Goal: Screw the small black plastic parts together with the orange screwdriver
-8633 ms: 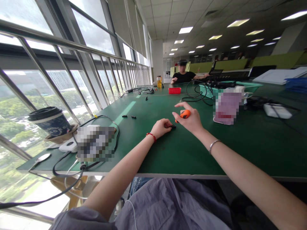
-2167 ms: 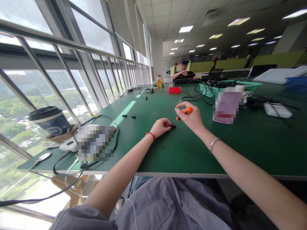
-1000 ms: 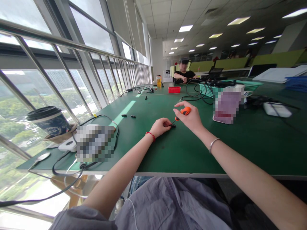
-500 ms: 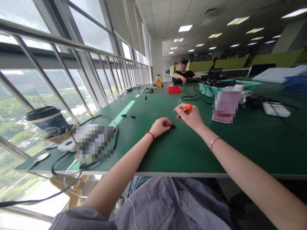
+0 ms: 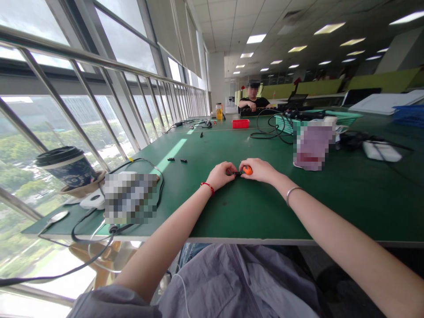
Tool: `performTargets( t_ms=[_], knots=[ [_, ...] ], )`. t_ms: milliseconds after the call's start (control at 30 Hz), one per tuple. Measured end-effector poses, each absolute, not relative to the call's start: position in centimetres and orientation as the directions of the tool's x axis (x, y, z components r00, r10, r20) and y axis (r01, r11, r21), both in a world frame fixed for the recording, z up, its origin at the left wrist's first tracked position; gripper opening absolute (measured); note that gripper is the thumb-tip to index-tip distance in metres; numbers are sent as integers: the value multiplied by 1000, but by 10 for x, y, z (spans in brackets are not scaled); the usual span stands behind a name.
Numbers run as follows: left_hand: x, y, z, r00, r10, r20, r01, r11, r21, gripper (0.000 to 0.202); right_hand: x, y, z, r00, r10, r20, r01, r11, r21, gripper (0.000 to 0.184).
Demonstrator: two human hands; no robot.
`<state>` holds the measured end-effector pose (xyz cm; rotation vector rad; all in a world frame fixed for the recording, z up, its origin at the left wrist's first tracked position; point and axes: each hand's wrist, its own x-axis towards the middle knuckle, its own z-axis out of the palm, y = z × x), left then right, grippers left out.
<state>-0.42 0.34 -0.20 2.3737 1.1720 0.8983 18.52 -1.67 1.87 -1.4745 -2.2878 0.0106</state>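
Note:
My left hand [image 5: 223,175] rests on the green table with its fingers closed on a small black part [image 5: 237,173]. Just to the right, my right hand [image 5: 260,170] is wrapped round an orange and black screwdriver [image 5: 247,170]. The screwdriver's handle end now faces me, and its shaft is hidden behind my fingers. The fingertips of both hands almost meet at the black part. Farther left lie two similar small black pieces [image 5: 183,160], apart from my hands.
A paper cup [image 5: 66,167] and a cable-draped white device [image 5: 93,199] stand at the left edge. Ahead are a red tray [image 5: 240,124], a jar [image 5: 219,111] and a seated person [image 5: 253,101]. On the right are a green basket [image 5: 346,118], cables and a white adapter [image 5: 382,151].
My right hand has come down and tipped the screwdriver from a raised slant to low beside the black part. My left hand has hardly moved.

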Motion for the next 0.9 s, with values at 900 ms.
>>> performTargets(
  t_ms=[900],
  knots=[
    [-3, 4, -2, 452, 791, 413, 625, -611, 486, 12, 171, -27, 28, -298, 931, 211, 934, 330, -136, 19]
  ],
)
